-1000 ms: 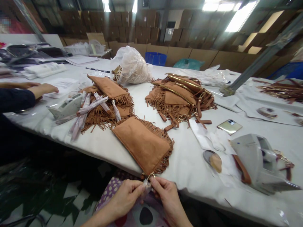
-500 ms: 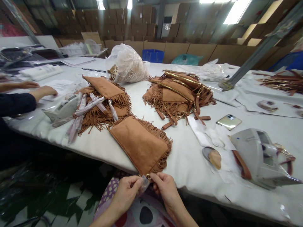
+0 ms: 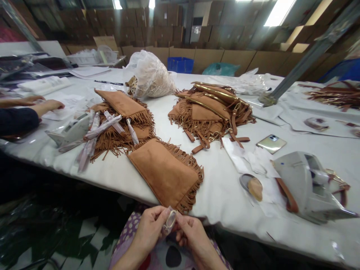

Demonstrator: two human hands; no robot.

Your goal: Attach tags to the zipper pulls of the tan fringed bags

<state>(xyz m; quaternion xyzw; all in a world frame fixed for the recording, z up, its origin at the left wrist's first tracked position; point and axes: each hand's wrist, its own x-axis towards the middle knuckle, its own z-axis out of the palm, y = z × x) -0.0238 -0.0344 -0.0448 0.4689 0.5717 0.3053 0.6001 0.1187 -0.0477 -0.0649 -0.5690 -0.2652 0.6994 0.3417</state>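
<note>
A brown suede fringed bag [image 3: 164, 172] lies at the table's front edge, its near corner just above my hands. My left hand [image 3: 150, 227] is closed, thumb and fingers pinching a metal clasp [image 3: 170, 220] in clear plastic wrap. My right hand [image 3: 189, 228] is closed too, with thumb and forefinger at the other side of the same clasp. Whether the clasp is joined to the bag is hidden. Left of this bag, more fringed bags [image 3: 120, 105] are stacked, with plastic-wrapped straps [image 3: 102, 127] lying on them.
A pile of fringed bags with gold trim [image 3: 210, 108] lies mid-table. To the right are a phone [image 3: 271, 143], a grey tape dispenser [image 3: 303, 187] and a round lid [image 3: 247, 182]. A metal post [image 3: 298, 67] rises at right. A co-worker's hands [image 3: 49, 107] are at far left.
My hands have moved slightly down from the bag's corner. The wrapped clasp is now turned upright between my fingers. The co-worker's hands have shifted a little left.
</note>
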